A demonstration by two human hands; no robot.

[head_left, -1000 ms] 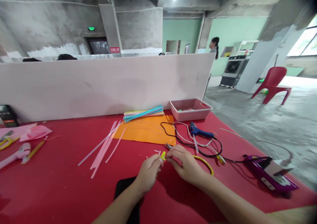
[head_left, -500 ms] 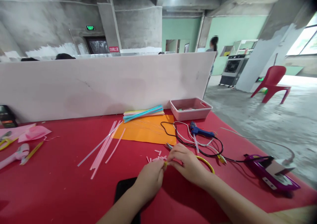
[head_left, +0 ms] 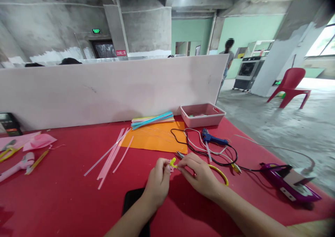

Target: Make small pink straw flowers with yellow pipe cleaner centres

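My left hand (head_left: pixel 158 184) is closed in a pinch on a small bent yellow strip (head_left: pixel 173 162), near the middle of the table. My right hand (head_left: pixel 197 172) pinches the tail end of the same strip. Pink bits (head_left: pixel 171 169) show right behind the yellow strip; I cannot tell whether they are joined to it or lie on the table. Beneath my right hand is a tool with a yellow handle (head_left: pixel 221 174) and a metal tip (head_left: pixel 180 155); its middle is hidden. Under my left forearm lies a black flat object (head_left: pixel 131 198), partly covered.
Pink strips (head_left: pixel 112 156) and an orange sheet (head_left: pixel 154 139) bearing blue strips (head_left: pixel 153 120) lie ahead. A pink basket (head_left: pixel 202 120), blue glue gun (head_left: pixel 214 139) with cables and purple power strip (head_left: pixel 288 184) are rightward. Left are a pink tool (head_left: pixel 18 167) and yellow-handled scissors (head_left: pixel 9 153). A person stands beyond the white partition (head_left: pixel 112 90).
My left hand has turned and lifted its fingers, so more of the yellow strip shows. The scattered pink pieces on the table are now mostly hidden. My right hand keeps its pinch.
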